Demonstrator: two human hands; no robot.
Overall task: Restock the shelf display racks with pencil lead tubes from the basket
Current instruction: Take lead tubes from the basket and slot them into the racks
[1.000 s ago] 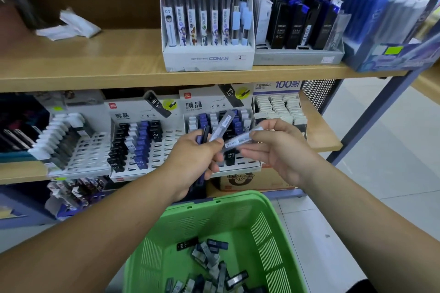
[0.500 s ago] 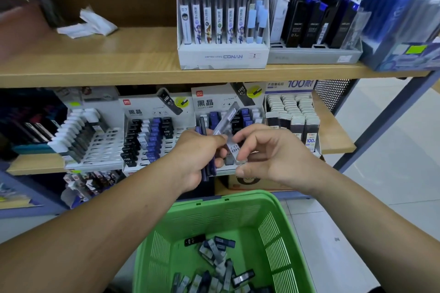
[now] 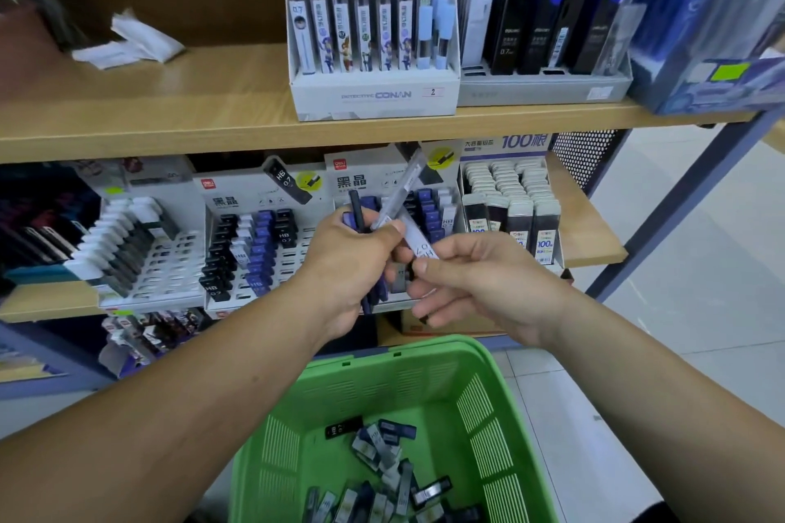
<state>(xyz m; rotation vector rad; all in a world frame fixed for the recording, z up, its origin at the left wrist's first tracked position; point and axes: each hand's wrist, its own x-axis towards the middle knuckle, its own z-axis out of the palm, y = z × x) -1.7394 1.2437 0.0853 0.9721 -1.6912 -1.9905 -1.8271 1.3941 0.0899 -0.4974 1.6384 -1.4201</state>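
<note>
Your right hand (image 3: 480, 284) pinches a clear HB lead tube (image 3: 418, 240), right against your left hand (image 3: 352, 263). That left hand grips dark blue tubes (image 3: 356, 206) and one clear tube (image 3: 403, 191) poking upward. Behind both hands sits the slotted display rack (image 3: 365, 178); below them, the green basket (image 3: 382, 357) of loose tubes (image 3: 382, 476).

Lead tubes (image 3: 374, 447) (grey, navy, black) lie jumbled in green basket (image 3: 424, 389).
</note>
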